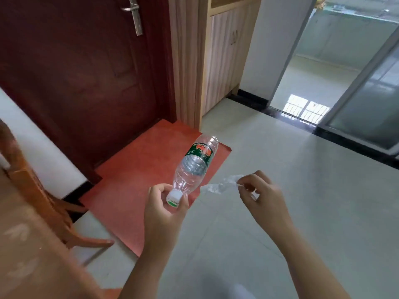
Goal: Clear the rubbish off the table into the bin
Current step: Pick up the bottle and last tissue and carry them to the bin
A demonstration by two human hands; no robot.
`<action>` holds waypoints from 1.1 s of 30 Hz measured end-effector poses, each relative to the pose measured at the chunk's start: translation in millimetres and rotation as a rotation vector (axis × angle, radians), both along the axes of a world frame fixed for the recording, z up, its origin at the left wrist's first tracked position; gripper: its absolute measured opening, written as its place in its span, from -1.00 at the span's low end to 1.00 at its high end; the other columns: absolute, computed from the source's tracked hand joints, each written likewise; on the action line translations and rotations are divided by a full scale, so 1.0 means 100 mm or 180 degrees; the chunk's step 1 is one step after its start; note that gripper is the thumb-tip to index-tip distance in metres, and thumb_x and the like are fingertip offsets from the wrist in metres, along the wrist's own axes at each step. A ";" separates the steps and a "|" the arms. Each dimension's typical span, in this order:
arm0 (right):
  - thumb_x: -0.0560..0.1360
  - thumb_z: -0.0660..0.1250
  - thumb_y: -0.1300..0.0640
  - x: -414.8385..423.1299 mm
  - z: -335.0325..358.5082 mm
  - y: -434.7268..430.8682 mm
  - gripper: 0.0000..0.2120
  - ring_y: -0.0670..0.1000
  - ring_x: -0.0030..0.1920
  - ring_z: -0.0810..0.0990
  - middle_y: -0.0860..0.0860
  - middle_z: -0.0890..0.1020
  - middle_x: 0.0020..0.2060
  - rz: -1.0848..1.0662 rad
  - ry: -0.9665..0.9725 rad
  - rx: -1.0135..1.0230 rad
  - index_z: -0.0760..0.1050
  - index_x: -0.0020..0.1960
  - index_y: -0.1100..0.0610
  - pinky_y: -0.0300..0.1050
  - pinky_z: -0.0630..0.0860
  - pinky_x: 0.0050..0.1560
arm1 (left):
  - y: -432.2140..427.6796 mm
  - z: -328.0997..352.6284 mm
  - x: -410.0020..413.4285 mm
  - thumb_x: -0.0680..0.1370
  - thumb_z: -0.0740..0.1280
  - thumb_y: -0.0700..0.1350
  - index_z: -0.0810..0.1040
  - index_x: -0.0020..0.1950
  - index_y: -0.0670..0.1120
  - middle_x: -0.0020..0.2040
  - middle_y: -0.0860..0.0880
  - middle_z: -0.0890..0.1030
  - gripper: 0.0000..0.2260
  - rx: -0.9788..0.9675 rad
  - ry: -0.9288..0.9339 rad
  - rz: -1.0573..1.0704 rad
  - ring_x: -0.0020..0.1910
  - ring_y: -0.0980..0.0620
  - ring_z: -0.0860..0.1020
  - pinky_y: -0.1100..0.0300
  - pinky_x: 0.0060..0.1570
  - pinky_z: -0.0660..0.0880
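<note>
Out over the pale tiled floor, both hands are loaded. The left hand grips a clear plastic bottle by its white-capped neck, fingers curled round the cap, the body slanting away toward one o'clock with its green label (lettering too small to read) near the far end. At three o'clock from it, close but not touching, the right hand pinches a crumpled scrap of clear wrapper between fingertips. Under the bottle lies a red mat, before a dark red door at eleven o'clock. A wooden surface edges in at eight o'clock.
</note>
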State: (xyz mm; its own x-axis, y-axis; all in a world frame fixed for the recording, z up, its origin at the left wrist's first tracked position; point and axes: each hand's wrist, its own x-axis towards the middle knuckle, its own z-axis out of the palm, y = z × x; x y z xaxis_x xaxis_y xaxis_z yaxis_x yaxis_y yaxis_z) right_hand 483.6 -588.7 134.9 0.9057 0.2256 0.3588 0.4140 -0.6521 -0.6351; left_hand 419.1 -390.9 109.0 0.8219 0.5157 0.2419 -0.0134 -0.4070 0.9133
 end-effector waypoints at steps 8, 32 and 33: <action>0.36 0.40 0.35 1.50 -0.17 1.20 -0.88 -0.05 -0.34 0.44 0.03 0.49 -0.29 0.0793 0.0078 -0.0058 0.54 -0.19 0.16 -0.40 0.32 -0.30 | 0.88 -0.11 0.87 0.37 0.39 0.06 0.41 -0.07 0.01 -0.15 -0.05 0.52 -0.74 0.0188 0.0146 0.0805 -0.23 -0.05 0.56 0.23 -0.31 0.52; 0.37 0.36 0.34 3.37 0.26 5.47 -0.88 -0.06 -0.32 0.49 -0.01 0.51 -0.26 0.3702 -0.0102 0.0373 0.55 -0.18 0.14 -0.11 0.49 -0.34 | 3.63 0.61 2.00 0.41 0.43 -0.22 0.43 -0.14 0.07 -0.21 0.02 0.56 -0.76 -0.0202 -0.0490 0.3765 -0.34 0.28 0.50 0.48 -0.34 0.39; 0.37 0.35 0.33 3.30 0.30 5.70 -0.90 -0.03 -0.32 0.50 0.00 0.52 -0.26 0.3862 -0.0238 0.0373 0.55 -0.18 0.16 -0.10 0.48 -0.35 | 3.77 0.61 1.97 0.41 0.43 -0.21 0.44 -0.14 0.08 -0.21 0.02 0.56 -0.76 -0.0204 -0.0527 0.3833 -0.34 0.27 0.50 0.47 -0.33 0.39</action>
State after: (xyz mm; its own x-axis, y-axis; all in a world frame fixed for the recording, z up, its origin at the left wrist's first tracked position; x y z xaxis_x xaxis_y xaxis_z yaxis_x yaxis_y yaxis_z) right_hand 813.7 -18.6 165.2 0.1063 0.8730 0.4759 0.7523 0.2424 -0.6126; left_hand 616.4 -13.5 169.8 -0.2293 0.9421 0.2447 0.2236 -0.1937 0.9552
